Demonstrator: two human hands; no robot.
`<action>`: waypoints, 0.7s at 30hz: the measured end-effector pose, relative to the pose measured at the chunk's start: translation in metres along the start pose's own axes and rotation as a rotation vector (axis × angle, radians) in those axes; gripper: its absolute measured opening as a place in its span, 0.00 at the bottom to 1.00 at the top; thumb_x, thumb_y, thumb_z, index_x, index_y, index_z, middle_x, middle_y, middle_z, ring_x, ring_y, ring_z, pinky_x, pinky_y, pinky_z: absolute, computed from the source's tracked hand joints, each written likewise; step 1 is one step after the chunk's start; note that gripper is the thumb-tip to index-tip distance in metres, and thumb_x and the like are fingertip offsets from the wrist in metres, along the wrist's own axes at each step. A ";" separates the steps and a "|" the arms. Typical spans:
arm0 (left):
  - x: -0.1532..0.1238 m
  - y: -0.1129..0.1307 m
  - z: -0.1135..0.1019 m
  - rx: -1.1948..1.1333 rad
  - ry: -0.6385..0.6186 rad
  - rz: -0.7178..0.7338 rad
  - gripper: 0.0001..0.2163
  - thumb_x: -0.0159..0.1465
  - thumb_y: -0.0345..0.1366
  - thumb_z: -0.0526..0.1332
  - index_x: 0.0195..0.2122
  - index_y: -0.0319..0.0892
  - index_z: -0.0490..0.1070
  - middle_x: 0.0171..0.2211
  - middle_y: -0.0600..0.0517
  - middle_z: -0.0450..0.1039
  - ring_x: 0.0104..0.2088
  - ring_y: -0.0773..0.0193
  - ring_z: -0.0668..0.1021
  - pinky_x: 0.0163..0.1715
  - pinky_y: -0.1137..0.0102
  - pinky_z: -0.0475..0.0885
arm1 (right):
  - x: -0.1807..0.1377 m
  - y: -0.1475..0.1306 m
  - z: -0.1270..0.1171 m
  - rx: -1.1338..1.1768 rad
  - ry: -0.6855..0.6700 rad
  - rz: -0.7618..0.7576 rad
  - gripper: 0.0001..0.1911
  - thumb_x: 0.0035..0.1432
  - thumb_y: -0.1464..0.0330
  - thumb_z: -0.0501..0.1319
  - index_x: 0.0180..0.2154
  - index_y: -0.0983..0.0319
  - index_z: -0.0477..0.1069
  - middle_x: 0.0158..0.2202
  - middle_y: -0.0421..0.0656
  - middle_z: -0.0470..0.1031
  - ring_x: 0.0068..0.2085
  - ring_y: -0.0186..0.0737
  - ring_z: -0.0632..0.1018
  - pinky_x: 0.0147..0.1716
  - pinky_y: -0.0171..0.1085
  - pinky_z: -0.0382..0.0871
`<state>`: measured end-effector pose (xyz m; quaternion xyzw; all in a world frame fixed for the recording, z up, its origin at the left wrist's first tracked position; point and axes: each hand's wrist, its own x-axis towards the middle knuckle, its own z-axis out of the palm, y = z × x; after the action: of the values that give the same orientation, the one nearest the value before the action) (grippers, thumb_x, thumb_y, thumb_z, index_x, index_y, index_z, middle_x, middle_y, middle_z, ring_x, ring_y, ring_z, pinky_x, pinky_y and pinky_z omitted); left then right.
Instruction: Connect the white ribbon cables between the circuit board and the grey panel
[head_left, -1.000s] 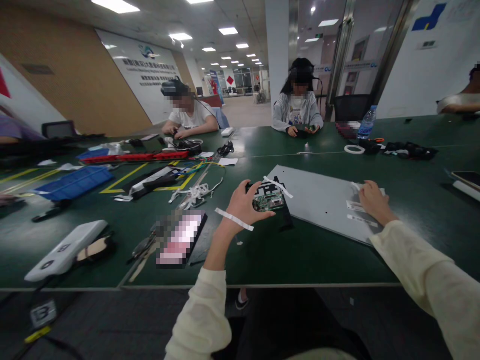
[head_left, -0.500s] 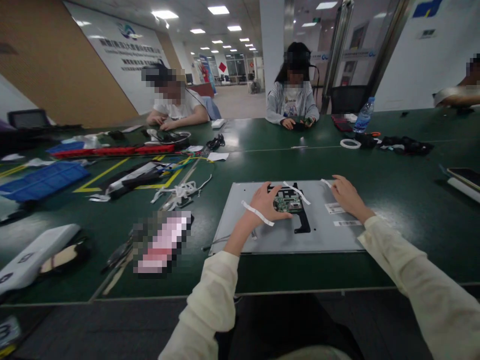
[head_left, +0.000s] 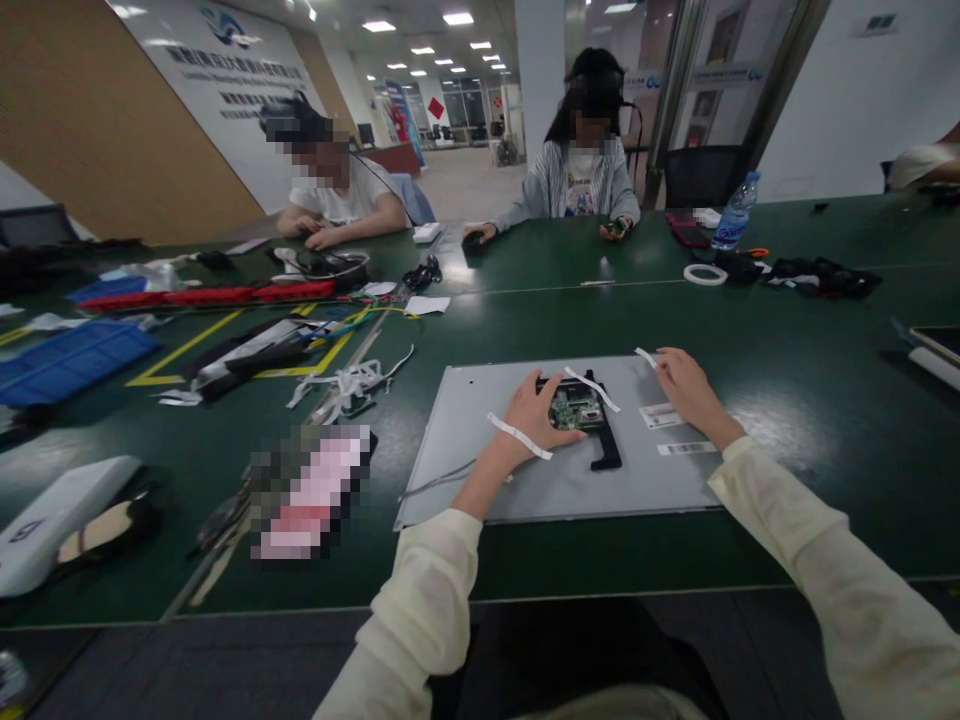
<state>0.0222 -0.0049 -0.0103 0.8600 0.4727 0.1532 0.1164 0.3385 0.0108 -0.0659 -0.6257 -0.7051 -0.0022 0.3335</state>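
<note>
A grey metal panel (head_left: pixel 487 470) lies flat on the green table in front of me. A small green circuit board (head_left: pixel 576 408) sits on it over a black bracket (head_left: pixel 604 452). My left hand (head_left: pixel 531 420) rests on the panel with its fingers around the board's left side; a white tape strip (head_left: pixel 519 436) sticks across its back. My right hand (head_left: pixel 684 388) lies on the panel's right part, fingers spread, beside a white label (head_left: pixel 660 415). Another white strip (head_left: pixel 592 388) crosses the board's top.
A pixelated pink item (head_left: pixel 311 490) lies left of the panel, with white ribbon cables (head_left: pixel 349 382) beyond it. A white device (head_left: pixel 56 520), blue tray (head_left: pixel 67 358), tape roll (head_left: pixel 705 273) and water bottle (head_left: pixel 735 210) are further off. Two people sit across the table.
The panel has been swung from a slanted position to lie square in front of me. My left hand and the board came down onto it. The view tilted down.
</note>
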 end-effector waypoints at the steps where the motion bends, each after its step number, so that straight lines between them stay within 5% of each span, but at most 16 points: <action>1: 0.000 0.000 0.000 0.000 -0.002 -0.002 0.48 0.49 0.59 0.65 0.66 0.43 0.48 0.65 0.35 0.47 0.63 0.39 0.59 0.59 0.52 0.58 | 0.000 0.000 -0.001 0.024 0.014 0.007 0.11 0.63 0.65 0.47 0.36 0.60 0.67 0.51 0.52 0.69 0.54 0.49 0.69 0.55 0.50 0.61; 9: -0.003 0.015 -0.014 0.070 -0.018 0.077 0.41 0.57 0.59 0.58 0.67 0.46 0.46 0.68 0.42 0.42 0.68 0.44 0.47 0.62 0.44 0.46 | -0.007 -0.034 -0.027 0.311 0.029 0.119 0.13 0.64 0.60 0.49 0.41 0.59 0.68 0.45 0.48 0.75 0.44 0.45 0.75 0.46 0.44 0.66; 14: 0.023 0.031 -0.012 0.083 -0.019 0.125 0.23 0.68 0.43 0.47 0.62 0.43 0.56 0.64 0.45 0.58 0.65 0.56 0.59 0.62 0.52 0.53 | -0.017 -0.079 -0.035 0.522 -0.225 0.008 0.15 0.65 0.57 0.50 0.42 0.57 0.69 0.42 0.44 0.77 0.39 0.42 0.76 0.39 0.39 0.66; 21: 0.048 0.023 0.009 0.151 -0.022 0.123 0.18 0.68 0.33 0.46 0.56 0.40 0.64 0.56 0.45 0.70 0.56 0.58 0.71 0.59 0.57 0.59 | -0.022 -0.086 -0.019 0.650 -0.327 0.025 0.13 0.65 0.57 0.51 0.41 0.58 0.68 0.41 0.43 0.76 0.40 0.40 0.75 0.40 0.38 0.67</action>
<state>0.0672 0.0232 -0.0034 0.8953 0.4281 0.1143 0.0467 0.2714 -0.0358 -0.0256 -0.4876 -0.7054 0.3261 0.3980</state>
